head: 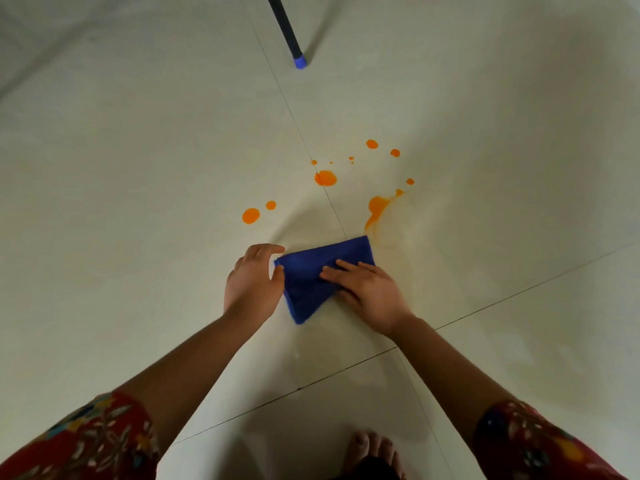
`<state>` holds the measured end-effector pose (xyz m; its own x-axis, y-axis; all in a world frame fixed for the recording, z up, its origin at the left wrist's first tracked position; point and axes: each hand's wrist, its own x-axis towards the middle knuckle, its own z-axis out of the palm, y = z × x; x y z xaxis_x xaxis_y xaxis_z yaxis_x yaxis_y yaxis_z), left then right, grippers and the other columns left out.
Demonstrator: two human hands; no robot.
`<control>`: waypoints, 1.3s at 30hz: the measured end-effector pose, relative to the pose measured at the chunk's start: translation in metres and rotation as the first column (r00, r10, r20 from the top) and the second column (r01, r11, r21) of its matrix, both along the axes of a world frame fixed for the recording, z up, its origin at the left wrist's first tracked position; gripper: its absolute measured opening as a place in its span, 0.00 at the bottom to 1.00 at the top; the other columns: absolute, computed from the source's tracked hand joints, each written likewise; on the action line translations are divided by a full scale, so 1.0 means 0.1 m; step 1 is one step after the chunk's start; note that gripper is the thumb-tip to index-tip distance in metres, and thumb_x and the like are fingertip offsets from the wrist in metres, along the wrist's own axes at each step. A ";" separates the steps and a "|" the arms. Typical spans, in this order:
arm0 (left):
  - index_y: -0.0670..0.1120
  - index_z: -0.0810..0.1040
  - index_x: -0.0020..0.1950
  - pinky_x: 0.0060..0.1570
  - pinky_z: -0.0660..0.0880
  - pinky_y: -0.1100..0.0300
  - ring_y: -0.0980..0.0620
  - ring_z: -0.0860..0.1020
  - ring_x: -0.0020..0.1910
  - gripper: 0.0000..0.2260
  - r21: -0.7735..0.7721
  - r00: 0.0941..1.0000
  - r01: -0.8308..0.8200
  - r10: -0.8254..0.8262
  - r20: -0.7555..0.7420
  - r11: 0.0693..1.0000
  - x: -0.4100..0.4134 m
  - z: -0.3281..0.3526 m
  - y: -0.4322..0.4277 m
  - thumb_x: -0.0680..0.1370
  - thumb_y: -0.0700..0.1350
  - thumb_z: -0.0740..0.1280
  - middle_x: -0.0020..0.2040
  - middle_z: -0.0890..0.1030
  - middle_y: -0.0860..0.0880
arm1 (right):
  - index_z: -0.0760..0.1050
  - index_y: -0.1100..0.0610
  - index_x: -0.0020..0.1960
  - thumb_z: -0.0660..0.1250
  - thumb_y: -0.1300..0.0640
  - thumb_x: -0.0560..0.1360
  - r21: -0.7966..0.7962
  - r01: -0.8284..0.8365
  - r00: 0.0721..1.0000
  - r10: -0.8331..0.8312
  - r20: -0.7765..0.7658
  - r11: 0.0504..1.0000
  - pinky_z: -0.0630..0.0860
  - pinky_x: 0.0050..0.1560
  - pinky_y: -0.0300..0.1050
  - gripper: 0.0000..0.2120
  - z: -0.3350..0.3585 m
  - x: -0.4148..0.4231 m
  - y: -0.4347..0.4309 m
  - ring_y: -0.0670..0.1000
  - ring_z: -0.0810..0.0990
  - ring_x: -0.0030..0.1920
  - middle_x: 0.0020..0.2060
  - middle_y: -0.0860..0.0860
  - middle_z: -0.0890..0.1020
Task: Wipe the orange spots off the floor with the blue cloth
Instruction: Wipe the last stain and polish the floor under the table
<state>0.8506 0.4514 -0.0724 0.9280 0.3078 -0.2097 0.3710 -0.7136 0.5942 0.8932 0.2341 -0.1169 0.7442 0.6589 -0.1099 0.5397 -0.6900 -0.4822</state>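
The cloth (311, 275) lies folded into a wedge, flat on the floor (138, 168), just short of the spots. The right hand (370, 292) rests on top, fingers (346, 266) straight and flat, pressing down and grasping nothing. The left hand (251, 282) is at the cloth's 9 o'clock corner, fingers curved, thumb touching the edge. Whether it actually pinches the fabric, I cannot tell.

Now the mess. The big smear (377, 206) sits at 1 o'clock from the cloth, its tail trailing down almost to the far corner. There's a round blot (325, 178) at 12, right on the tile seam, and two drops (251, 215) at 11. Small specks (372, 144) scatter beyond, from 12 round to 1.

Most of the job looks to be ahead. The smart play, I'd say, is to keep that palm flat and push toward 1 o'clock first, gathering the smear under the cloth rather than fanning it wider. Turn to a clean face before going for the blot at 12, and work along the seam, where colour may lodge. There's a pale yellowish film (398, 244) at 3 o'clock, likely thin residue that wants a second pass. The left hand would do best steadying that corner so the fold doesn't open.
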 end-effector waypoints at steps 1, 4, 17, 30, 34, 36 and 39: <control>0.53 0.73 0.66 0.57 0.75 0.52 0.49 0.75 0.60 0.15 -0.009 1.000 -0.010 0.010 0.009 1.000 0.02 -0.02 0.01 0.80 0.43 0.61 0.66 0.73 0.52 | 0.72 0.45 0.69 0.52 0.46 0.80 0.084 0.134 0.990 -0.130 -0.046 0.987 0.74 0.61 0.52 0.21 0.08 0.03 0.00 0.52 0.78 0.63 0.61 0.48 0.81; 0.53 0.72 0.67 0.57 0.75 0.52 0.48 0.74 0.61 0.16 -0.016 1.000 -0.003 0.004 0.014 1.000 0.12 -0.02 -0.03 0.79 0.44 0.62 0.67 0.72 0.52 | 0.73 0.47 0.68 0.58 0.49 0.80 0.234 0.467 0.883 -0.435 -0.177 0.853 0.76 0.55 0.50 0.17 0.27 0.22 -0.13 0.55 0.82 0.53 0.54 0.52 0.84; 0.50 0.54 0.78 0.70 0.62 0.53 0.53 0.53 0.77 0.38 0.105 0.901 0.419 -0.399 -0.169 0.902 1.04 -0.11 -0.38 0.73 0.51 0.71 0.79 0.53 0.52 | 0.52 0.43 0.78 0.46 0.37 0.80 -0.253 0.720 0.689 -0.709 0.151 0.646 0.51 0.72 0.66 0.28 0.15 1.24 -0.36 0.60 0.50 0.77 0.78 0.49 0.54; 0.49 0.51 0.79 0.73 0.52 0.55 0.53 0.52 0.77 0.49 0.245 0.885 0.440 -0.370 -0.283 0.864 1.32 -0.18 -0.24 0.67 0.63 0.73 0.79 0.47 0.53 | 0.45 0.47 0.79 0.47 0.45 0.83 -0.223 0.723 0.689 -0.706 0.164 0.653 0.42 0.76 0.60 0.27 -0.29 2.00 -0.34 0.56 0.42 0.78 0.79 0.47 0.45; 0.49 0.51 0.79 0.72 0.55 0.57 0.53 0.53 0.77 0.49 0.256 0.880 0.449 -0.374 -0.292 0.856 1.34 -0.15 -0.24 0.67 0.63 0.73 0.79 0.47 0.54 | 0.53 0.48 0.79 0.47 0.46 0.81 -0.163 0.413 0.903 -0.379 0.200 0.896 0.47 0.75 0.54 0.26 -0.34 1.58 -0.42 0.54 0.48 0.79 0.79 0.47 0.53; 0.49 0.52 0.78 0.71 0.58 0.57 0.52 0.55 0.77 0.49 0.250 0.888 0.437 -0.369 -0.276 0.864 1.34 -0.15 -0.25 0.66 0.62 0.74 0.79 0.48 0.54 | 0.56 0.48 0.78 0.47 0.46 0.81 -0.152 0.478 0.871 -0.444 0.210 0.865 0.50 0.75 0.55 0.26 -0.33 1.67 -0.63 0.55 0.51 0.78 0.78 0.47 0.55; 0.49 0.53 0.78 0.70 0.60 0.57 0.51 0.57 0.76 0.49 0.303 0.879 0.462 -0.384 -0.283 0.834 1.37 -0.13 -0.27 0.66 0.64 0.73 0.79 0.50 0.53 | 0.52 0.47 0.79 0.48 0.47 0.83 -0.195 0.670 0.741 -0.637 0.211 0.716 0.47 0.77 0.55 0.25 -0.32 2.28 -0.53 0.54 0.48 0.79 0.79 0.47 0.51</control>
<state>0.9875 0.4247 -0.0857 0.9326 -0.0164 -0.3606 0.0677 -0.9733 0.2193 1.1215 0.1812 -0.1487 0.9965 -0.0337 -0.0768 -0.0495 -0.9756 -0.2140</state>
